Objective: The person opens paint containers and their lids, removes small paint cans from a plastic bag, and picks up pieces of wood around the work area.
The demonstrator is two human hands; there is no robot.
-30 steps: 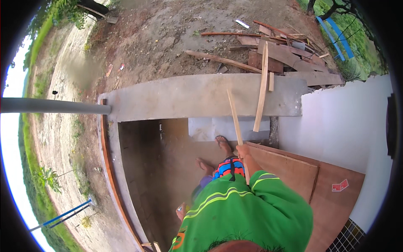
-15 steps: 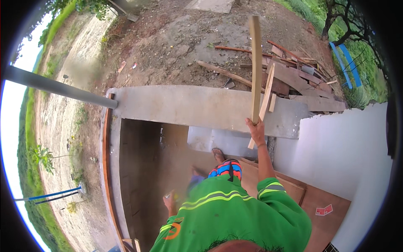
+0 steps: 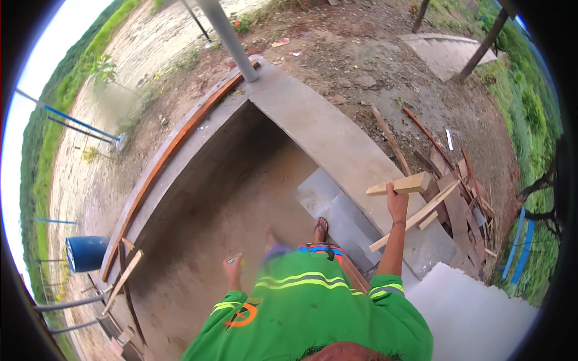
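Observation:
My right hand (image 3: 396,206) is closed round a pale wooden board (image 3: 404,184), raised above the concrete ledge. The board is tilted, with its squared end facing right. Just below it, a thinner wooden strip (image 3: 421,215) and a short wood offcut (image 3: 428,221) lie across the ledge (image 3: 337,129). My left hand (image 3: 232,274) is low at the left of my body, with fingers curled round a small object (image 3: 231,260) with pale and yellow parts. What kind of thing it is, I cannot make out.
Scrap boards (image 3: 460,204) are heaped beyond the ledge at right. A grey post (image 3: 232,42) rises from the ledge's corner. An orange-brown wood strip (image 3: 174,156) runs along the left wall top. A blue barrel (image 3: 87,254) stands at far left, and a white wall (image 3: 463,307) at lower right.
My view has turned to the right. The board in my right hand has swung from pointing far ahead to lying sideways, foreshortened. My left hand still holds the small object.

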